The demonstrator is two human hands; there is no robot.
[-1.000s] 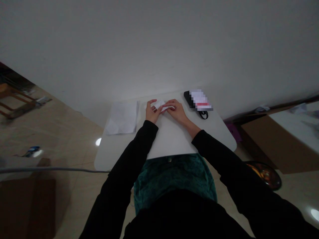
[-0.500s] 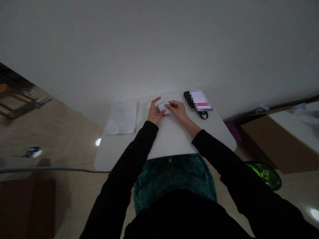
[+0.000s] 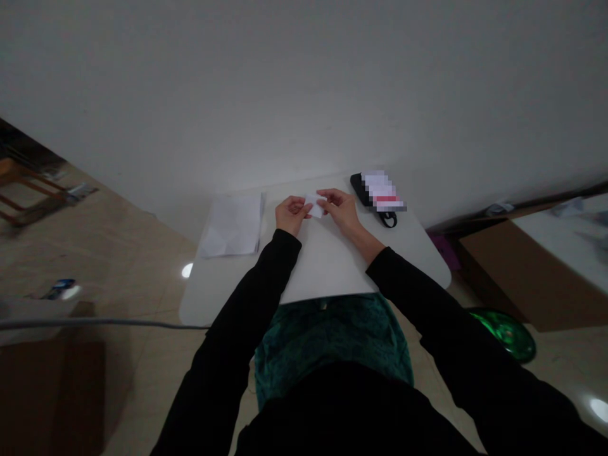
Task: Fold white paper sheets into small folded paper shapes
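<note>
A small folded piece of white paper (image 3: 313,206) sits between my hands, just above the middle of a white table. My left hand (image 3: 292,215) pinches its left edge with curled fingers. My right hand (image 3: 338,209) grips its right side between fingertips and thumb. Both hands hold it slightly above the tabletop. Part of the paper is hidden behind my fingers.
A flat stack of white paper (image 3: 232,225) lies left of my hands on the white table (image 3: 323,269). Right of them lie a black phone (image 3: 360,189), a pixelated card (image 3: 382,190) and a black cable (image 3: 388,219). A cardboard box (image 3: 527,282) stands at right.
My left fingers have curled in closer around the paper. The paper has turned slightly, and my right hand has shifted a little toward it.
</note>
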